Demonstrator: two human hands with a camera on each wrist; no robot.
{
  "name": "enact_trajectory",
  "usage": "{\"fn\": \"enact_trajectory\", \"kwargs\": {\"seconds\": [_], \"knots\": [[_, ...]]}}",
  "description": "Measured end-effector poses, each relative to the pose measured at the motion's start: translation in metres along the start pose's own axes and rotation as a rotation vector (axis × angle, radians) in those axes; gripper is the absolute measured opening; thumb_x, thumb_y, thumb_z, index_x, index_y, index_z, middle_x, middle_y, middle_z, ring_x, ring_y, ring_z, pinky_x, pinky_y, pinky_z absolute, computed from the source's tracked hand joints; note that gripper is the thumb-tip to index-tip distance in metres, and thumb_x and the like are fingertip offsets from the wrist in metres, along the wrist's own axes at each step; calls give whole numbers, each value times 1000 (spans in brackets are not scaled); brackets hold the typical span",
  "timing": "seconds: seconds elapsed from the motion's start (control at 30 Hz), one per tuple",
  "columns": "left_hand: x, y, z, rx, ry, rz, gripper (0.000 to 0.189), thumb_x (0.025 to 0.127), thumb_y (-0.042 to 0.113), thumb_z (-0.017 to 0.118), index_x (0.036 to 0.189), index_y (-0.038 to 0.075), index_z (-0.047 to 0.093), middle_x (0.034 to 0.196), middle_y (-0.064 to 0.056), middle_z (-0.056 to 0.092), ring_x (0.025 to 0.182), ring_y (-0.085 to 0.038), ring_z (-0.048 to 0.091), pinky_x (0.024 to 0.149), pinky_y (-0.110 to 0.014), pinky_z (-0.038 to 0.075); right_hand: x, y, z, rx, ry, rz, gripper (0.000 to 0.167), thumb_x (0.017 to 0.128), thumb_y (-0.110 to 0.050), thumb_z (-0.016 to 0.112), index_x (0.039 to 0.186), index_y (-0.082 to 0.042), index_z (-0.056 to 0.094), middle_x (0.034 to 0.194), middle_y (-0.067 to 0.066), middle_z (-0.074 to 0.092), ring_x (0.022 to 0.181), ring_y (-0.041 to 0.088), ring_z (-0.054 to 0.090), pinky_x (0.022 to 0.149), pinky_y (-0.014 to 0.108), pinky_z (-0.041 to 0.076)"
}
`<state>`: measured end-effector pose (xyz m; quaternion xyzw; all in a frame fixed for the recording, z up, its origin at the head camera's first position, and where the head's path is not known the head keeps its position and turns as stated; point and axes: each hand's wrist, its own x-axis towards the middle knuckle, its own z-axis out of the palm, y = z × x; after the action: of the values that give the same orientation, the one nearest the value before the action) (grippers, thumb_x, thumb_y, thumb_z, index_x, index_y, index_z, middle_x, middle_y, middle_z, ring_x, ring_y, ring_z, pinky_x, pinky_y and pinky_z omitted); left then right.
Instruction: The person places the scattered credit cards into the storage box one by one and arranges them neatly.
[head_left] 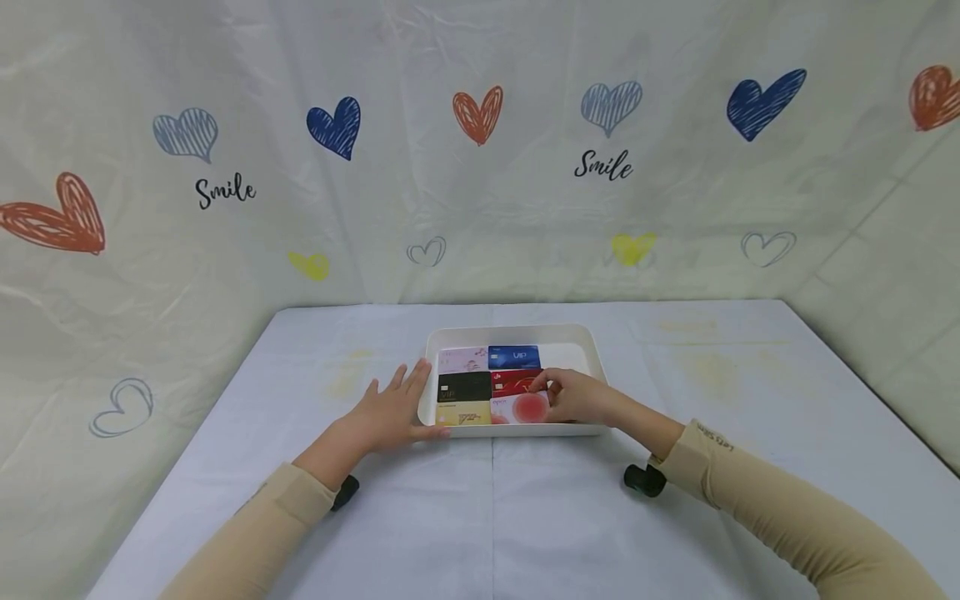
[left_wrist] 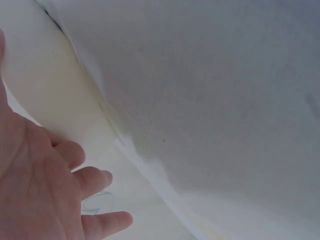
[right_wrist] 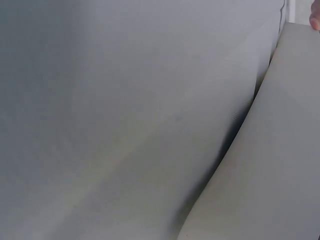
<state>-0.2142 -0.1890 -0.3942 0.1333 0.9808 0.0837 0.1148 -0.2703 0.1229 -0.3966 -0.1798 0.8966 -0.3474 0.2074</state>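
A shallow white tray (head_left: 517,431) holds two columns of flat cards. On the left lie a pale pink floral card (head_left: 462,360), a black card (head_left: 463,387) and a yellow card (head_left: 462,414). On the right are a blue VIP card (head_left: 514,357), a red card (head_left: 512,382) and a white card with a red circle (head_left: 529,407). My right hand (head_left: 581,396) pinches the white card at its right side, its upper edge overlapping the red card. Fingers spread, my left hand (head_left: 390,412) rests along the tray's left rim; its palm (left_wrist: 35,185) shows in the left wrist view.
A white cloth covers the table (head_left: 420,517). Behind it hangs a pale curtain (head_left: 525,200) printed with hearts and "Smile". Dark wrist devices (head_left: 645,481) sit under both forearms. Mostly cloth fills the right wrist view.
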Motion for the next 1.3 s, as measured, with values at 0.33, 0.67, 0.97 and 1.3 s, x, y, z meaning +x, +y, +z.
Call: {"fn": "enact_trajectory", "kwargs": {"seconds": [0.33,0.67,0.97,1.3], "knots": [[1,-2,1,-12,9,10,118,88,73,63,164,3,8,171,-11,10,156,-37,9,116,-71,11,-2,-1,-1,-150,3,-64,39,82,-3,83,116,-9,64,94,7,59,87,22,55,69,28,56],[-1,0,-1,-13,11,11,117,88,72,64,164,2,8,171,-12,11,155,-38,10,116,-71,12,-2,-1,-1,-171,-13,-55,38,84,-2,82,117,-9,63,97,7,61,90,23,57,72,30,58],[-1,1,-2,-10,5,10,116,88,71,64,164,2,9,171,-12,11,155,-38,11,116,-71,12,-1,2,-3,-203,-39,-65,37,84,-6,82,116,-9,65,98,7,60,89,22,56,72,29,55],[1,-1,0,0,12,18,117,88,74,62,164,3,9,171,-11,11,155,-37,11,116,-71,13,1,5,-4,-180,-42,-70,38,82,-6,84,115,-10,65,101,7,61,96,24,56,75,32,57]]}}
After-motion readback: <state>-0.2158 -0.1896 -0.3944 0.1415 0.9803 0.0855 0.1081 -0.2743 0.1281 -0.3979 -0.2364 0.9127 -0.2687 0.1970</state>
